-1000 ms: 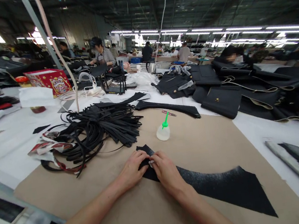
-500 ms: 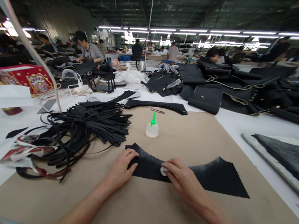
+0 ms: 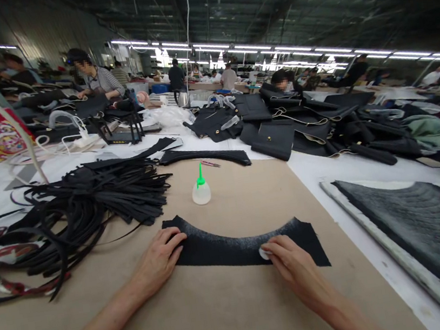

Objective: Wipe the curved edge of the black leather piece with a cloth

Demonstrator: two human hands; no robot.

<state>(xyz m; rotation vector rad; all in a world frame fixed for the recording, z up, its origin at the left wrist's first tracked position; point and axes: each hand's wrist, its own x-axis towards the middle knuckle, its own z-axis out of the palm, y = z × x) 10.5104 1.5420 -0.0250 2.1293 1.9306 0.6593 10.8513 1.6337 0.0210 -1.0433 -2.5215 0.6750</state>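
Note:
A curved black leather piece (image 3: 231,242) lies flat on the brown paper sheet (image 3: 231,305) in front of me. My left hand (image 3: 160,258) rests on its left end, fingers stretched out and pressing it down. My right hand (image 3: 295,263) is closed in a pinch on a small white pad (image 3: 263,253) that touches the piece near its right end. A small glue bottle with a green nozzle (image 3: 200,189) stands just beyond the piece.
A heap of black leather strips (image 3: 94,202) lies at the left. A large dark textured panel (image 3: 425,223) lies at the right. Black bag parts (image 3: 281,134) cover the table behind. Other people work at tables farther back.
My right hand has slid the white pad rightwards along the black piece, from its left end towards its right end. My left hand stayed on the left end. The view turned to the right.

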